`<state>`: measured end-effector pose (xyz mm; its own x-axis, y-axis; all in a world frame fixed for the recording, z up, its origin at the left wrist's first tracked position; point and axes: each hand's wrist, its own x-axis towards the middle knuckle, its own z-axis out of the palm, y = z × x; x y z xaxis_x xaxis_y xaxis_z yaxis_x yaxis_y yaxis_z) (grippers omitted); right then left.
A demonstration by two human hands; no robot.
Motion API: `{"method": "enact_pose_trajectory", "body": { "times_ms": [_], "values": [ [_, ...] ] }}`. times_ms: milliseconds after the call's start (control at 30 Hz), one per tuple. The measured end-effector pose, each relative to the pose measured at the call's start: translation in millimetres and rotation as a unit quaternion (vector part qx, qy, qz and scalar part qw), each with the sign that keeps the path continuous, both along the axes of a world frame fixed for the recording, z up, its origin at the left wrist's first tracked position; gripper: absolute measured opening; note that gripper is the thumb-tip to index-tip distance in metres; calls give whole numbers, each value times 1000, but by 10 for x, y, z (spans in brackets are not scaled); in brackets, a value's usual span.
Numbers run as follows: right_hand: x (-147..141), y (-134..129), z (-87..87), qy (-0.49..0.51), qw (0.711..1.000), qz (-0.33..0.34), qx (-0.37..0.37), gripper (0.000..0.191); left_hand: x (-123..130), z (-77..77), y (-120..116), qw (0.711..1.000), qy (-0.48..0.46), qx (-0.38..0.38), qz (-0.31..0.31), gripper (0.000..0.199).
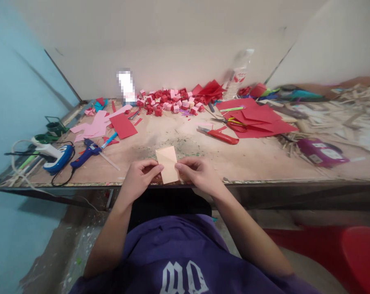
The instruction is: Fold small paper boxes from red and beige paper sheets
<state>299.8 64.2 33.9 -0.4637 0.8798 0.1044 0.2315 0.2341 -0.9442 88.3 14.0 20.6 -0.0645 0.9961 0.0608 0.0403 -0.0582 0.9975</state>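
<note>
A: Where's the piece, and what's the grip?
B: Cream paper slip (168, 164), between the hands, at the near edge of the table (160, 127). Left hand (138, 178) pinches its left edge, right hand (202, 173) its right. Thumbs on top, fingers curled behind, partly hidden.
A: Why both edges?
B: My read: keeps the slip flat and square, with the middle of its face uncovered. Faint diagonal line up top; crease or shadow, can't tell. Can't tell if it touches the wood either.
A: What's around it?
B: Just beyond the grip: green crumbs (185, 146), could stick to paper. Beyond and right: red-handled knife (223, 136), blade end leftward, then scissors (237, 125) by red sheets (261, 116). Probably parked there for the right hand.
A: Left?
B: Glue gun (89, 152), its glue stick (109, 160) angled toward the left hand. Nearest snag that side, I'd say; the power strip (59, 161) with its cords sits farther out. Red card (123, 125) and pink sheets (94, 123) lie beyond the gun.
A: Far side?
B: Heap of pink and red paper cubes (172, 102), straight past the grip, well apart from it. Likely pushed back to leave elbow room.
</note>
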Motion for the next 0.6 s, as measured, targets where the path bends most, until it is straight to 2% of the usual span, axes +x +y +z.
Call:
{"method": "enact_pose_trajectory", "body": {
  "times_ms": [233,400,600],
  "values": [
    [-14,8,-4,26,999,14,-19,28,-26,-8,-11,999,21,17,31,28],
    [8,10,-5,13,1000,18,-10,29,-26,26,-7,1000,19,17,6,29],
    [8,11,4,-20,996,90,0,22,-49,25,38,999,-19,34,4,36]
  ]
}}
